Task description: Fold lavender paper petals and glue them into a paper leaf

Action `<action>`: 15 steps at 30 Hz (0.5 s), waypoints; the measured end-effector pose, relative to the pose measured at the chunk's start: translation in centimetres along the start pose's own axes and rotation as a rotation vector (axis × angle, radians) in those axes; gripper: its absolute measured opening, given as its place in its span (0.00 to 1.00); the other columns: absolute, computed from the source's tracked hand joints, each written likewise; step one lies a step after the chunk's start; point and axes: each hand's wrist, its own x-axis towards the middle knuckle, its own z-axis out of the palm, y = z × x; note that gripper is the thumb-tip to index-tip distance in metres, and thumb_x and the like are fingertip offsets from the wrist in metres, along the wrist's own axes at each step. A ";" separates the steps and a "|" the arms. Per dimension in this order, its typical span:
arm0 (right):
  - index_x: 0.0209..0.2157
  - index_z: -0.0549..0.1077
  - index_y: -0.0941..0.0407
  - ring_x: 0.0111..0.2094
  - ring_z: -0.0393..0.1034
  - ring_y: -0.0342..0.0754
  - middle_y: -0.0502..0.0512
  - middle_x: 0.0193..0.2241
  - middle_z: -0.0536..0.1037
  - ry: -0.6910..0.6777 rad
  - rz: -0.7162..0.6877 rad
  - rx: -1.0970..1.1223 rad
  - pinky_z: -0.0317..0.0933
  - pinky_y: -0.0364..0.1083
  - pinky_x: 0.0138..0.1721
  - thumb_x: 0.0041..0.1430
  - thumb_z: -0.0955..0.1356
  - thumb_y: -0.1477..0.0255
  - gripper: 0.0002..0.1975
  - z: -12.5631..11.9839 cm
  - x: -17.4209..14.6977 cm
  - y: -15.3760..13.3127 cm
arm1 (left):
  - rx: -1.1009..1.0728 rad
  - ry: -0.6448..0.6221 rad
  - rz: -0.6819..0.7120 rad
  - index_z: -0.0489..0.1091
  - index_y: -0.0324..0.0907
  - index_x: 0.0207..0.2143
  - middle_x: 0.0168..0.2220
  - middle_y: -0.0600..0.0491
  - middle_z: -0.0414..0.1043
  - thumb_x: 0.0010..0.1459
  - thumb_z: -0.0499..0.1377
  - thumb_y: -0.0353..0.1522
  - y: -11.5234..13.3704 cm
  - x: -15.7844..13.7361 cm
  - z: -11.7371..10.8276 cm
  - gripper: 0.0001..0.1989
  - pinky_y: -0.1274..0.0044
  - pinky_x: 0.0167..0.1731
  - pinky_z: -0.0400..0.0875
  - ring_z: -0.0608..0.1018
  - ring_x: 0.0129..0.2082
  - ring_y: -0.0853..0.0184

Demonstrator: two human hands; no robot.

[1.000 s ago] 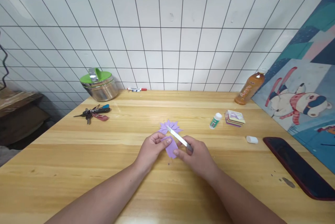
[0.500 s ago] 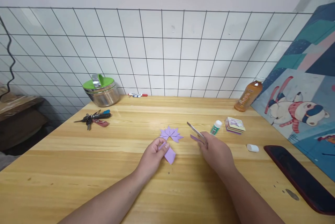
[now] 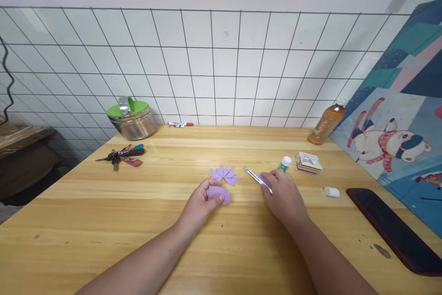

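Note:
My left hand (image 3: 202,198) pinches a small folded piece of purple paper (image 3: 218,194) between thumb and fingers, just above the table. Just beyond it lies a purple paper cutout with pointed tips (image 3: 225,174), shaped like part of a leaf. My right hand (image 3: 283,196) is closed on a slim pair of scissors (image 3: 253,175), blades pointing to the far left; the handles are hidden under the fingers. Another purple paper piece (image 3: 264,180) shows at those fingertips, partly covered. A glue stick (image 3: 285,163) stands right behind my right hand, its lower part hidden.
To the right are a stack of small paper squares (image 3: 309,162), a white cap (image 3: 332,192), a phone (image 3: 393,230) and a drink bottle (image 3: 326,124). Keys (image 3: 124,156), a steel pot with green lid (image 3: 133,122) and markers (image 3: 180,124) lie left and back. A tiled wall (image 3: 224,65) bounds the table.
My right hand has lowered and tilted the scissors, which now lie lower and flatter. In my left hand the purple paper has turned from hanging down to nearly level.

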 end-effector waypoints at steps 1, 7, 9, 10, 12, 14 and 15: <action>0.42 0.72 0.55 0.41 0.65 0.52 0.58 0.37 0.72 0.031 -0.015 0.065 0.57 0.48 0.42 0.58 0.61 0.71 0.13 -0.2 -0.1 -0.3 | 0.013 -0.011 -0.009 0.62 0.41 0.34 0.27 0.54 0.76 0.47 0.63 0.32 0.1 -0.1 0.1 0.13 0.79 0.33 0.66 0.76 0.28 0.70; 0.42 0.73 0.54 0.29 0.67 0.44 0.52 0.30 0.74 -0.229 -0.097 0.584 0.61 0.44 0.33 0.57 0.63 0.70 0.12 0.9 -1.3 -3.2 | 0.044 -0.036 -0.021 0.59 0.41 0.27 0.26 0.53 0.75 0.48 0.63 0.34 0.2 -0.3 0.2 0.13 0.79 0.33 0.65 0.77 0.29 0.68; 0.42 0.74 0.54 0.30 0.68 0.43 0.52 0.31 0.75 -0.277 -0.097 0.717 0.62 0.43 0.32 0.55 0.65 0.69 0.13 1.6 -1.7 -4.1 | 0.068 -0.045 -0.011 0.59 0.41 0.27 0.24 0.55 0.73 0.48 0.63 0.35 0.2 -0.3 0.2 0.14 0.79 0.31 0.64 0.75 0.26 0.69; 0.43 0.73 0.54 0.30 0.68 0.43 0.53 0.32 0.75 -0.281 -0.078 0.761 0.63 0.42 0.32 0.54 0.66 0.69 0.14 1.9 -1.8 -4.5 | 0.091 -0.046 -0.003 0.60 0.41 0.27 0.23 0.57 0.72 0.48 0.63 0.36 0.1 -0.3 0.2 0.14 0.80 0.29 0.63 0.74 0.25 0.70; 0.42 0.74 0.54 0.29 0.68 0.43 0.52 0.32 0.76 -0.268 -0.045 0.783 0.63 0.42 0.32 0.52 0.67 0.68 0.14 2.2 -1.9 -5.1 | 0.162 -0.042 0.019 0.61 0.41 0.26 0.22 0.58 0.69 0.47 0.63 0.35 0.0 -0.3 0.2 0.13 0.81 0.25 0.61 0.71 0.23 0.72; 0.38 0.76 0.54 0.27 0.68 0.43 0.52 0.30 0.76 -0.254 -0.020 0.754 0.63 0.43 0.31 0.51 0.68 0.66 0.12 2.2 -1.9 -5.4 | 0.233 -0.041 0.042 0.62 0.40 0.26 0.21 0.59 0.67 0.47 0.63 0.35 -0.2 -0.3 0.3 0.12 0.82 0.24 0.59 0.69 0.22 0.73; 0.36 0.76 0.54 0.27 0.68 0.43 0.51 0.29 0.76 -0.253 -0.004 0.745 0.63 0.43 0.31 0.51 0.68 0.66 0.11 2.2 -1.9 -5.5 | 0.254 -0.042 0.047 0.62 0.40 0.26 0.21 0.59 0.66 0.47 0.63 0.35 -0.2 -0.4 0.4 0.11 0.82 0.23 0.58 0.68 0.22 0.73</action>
